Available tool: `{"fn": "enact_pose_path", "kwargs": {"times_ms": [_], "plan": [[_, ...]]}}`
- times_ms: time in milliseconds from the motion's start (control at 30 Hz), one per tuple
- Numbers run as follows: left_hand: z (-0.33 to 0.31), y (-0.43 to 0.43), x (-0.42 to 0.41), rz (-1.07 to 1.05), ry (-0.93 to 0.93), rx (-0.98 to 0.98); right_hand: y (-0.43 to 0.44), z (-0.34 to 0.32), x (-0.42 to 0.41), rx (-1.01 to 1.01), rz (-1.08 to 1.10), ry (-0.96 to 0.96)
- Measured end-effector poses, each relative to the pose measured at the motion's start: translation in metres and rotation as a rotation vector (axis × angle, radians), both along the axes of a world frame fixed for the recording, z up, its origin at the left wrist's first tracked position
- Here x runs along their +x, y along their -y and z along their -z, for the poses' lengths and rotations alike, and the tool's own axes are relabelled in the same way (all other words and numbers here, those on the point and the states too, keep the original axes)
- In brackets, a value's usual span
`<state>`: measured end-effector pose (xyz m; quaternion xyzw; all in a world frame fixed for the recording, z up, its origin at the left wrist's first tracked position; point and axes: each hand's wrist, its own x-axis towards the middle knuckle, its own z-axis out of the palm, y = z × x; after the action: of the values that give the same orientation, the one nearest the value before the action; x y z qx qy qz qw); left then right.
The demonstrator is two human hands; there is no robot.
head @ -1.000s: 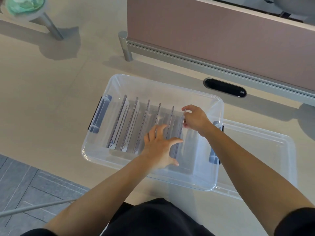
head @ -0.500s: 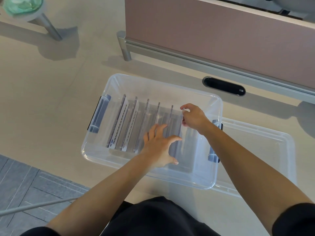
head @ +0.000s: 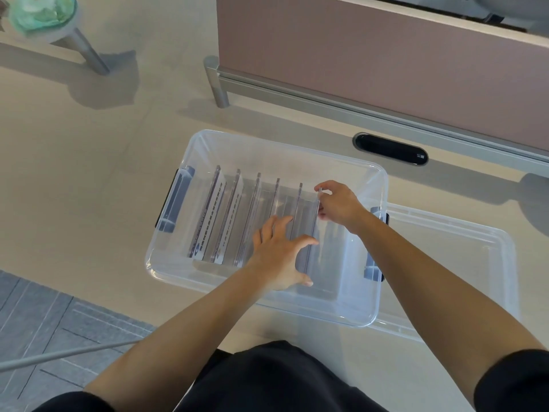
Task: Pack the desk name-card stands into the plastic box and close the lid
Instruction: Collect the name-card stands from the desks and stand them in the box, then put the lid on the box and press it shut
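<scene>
Closest to the camera is a black top, with two bare arms reaching out from it over a smooth, pale desk (head: 89,173). The clear plastic box (head: 350,318) sits on the desk with its rounded near rim close to the desk's front edge. The left hand (head: 279,257) is inside the box, fingers spread wide and flat against the clear name-card stands (head: 255,215), not closed around anything. The stands are thin, see-through plates set on edge in a row, filling the left and middle of the box; the right end of the box is bare. The right hand (head: 338,203) pinches the top far corner of the rightmost stand (head: 312,233). A grey latch (head: 175,200) sits on the box's left end. The clear lid (head: 475,263) lies flat just right of the box, partly under it. Farther back is a dark oval slot (head: 390,149), then a dusty pink panel (head: 386,55) along the desk's far edge.
</scene>
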<state>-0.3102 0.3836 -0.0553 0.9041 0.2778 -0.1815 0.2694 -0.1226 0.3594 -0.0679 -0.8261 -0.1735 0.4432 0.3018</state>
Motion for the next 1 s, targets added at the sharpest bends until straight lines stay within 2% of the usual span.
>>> {"fn": "enact_pose_path", "kwargs": {"times_ms": [267,367,500,567,733,867,1000], "plan": [[-0.001,0.002,0.001,0.026,-0.014,0.035,0.001,-0.006,-0.004,-0.011,-0.029,0.026],[-0.005,-0.01,-0.002,-0.002,0.072,0.081,0.002,-0.018,-0.002,-0.073,-0.087,0.104],[-0.013,-0.031,-0.007,-0.044,0.23,0.077,0.016,-0.057,-0.001,-0.018,-0.024,0.082],[-0.018,-0.037,-0.008,-0.023,0.303,0.03,0.028,-0.082,-0.003,-0.003,-0.06,0.114],[-0.035,-0.021,0.007,0.009,0.466,-0.194,0.078,-0.125,-0.011,-0.05,-0.083,0.346],[-0.046,0.015,0.028,0.182,0.478,-0.29,0.125,-0.131,-0.006,-0.154,-0.008,0.444],[-0.057,0.045,0.05,0.298,0.488,-0.303,0.173,-0.133,0.007,-0.271,-0.039,0.507]]}}
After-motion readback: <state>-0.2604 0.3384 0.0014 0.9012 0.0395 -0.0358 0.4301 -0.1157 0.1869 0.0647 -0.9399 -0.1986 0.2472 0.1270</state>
